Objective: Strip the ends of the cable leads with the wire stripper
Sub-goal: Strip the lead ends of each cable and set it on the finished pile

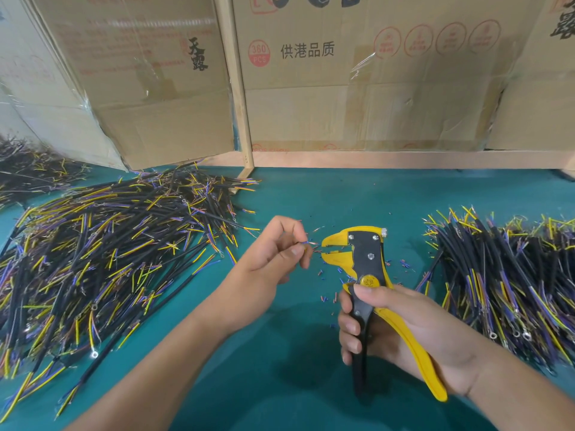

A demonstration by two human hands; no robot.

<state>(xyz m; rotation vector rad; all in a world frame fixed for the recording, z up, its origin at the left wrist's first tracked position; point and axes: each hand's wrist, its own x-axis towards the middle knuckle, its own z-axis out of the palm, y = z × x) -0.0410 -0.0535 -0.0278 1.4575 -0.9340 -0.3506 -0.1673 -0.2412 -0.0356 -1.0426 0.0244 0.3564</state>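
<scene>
My right hand (pixel 401 331) grips the handles of a yellow and black wire stripper (pixel 367 262), jaws pointing left. My left hand (pixel 273 253) pinches a cable's thin leads (pixel 309 243) between thumb and fingers. The lead tips, with bare copper showing, sit just left of the stripper's jaws (pixel 331 250). The rest of that cable is hidden behind my left hand.
A large heap of black cables with yellow, blue and purple leads (pixel 102 253) covers the left of the green table (pixel 311 368). A second heap (pixel 504 275) lies at the right. Small insulation scraps (pixel 326 298) litter the mat under the stripper. Cardboard boxes (pixel 357 73) stand behind.
</scene>
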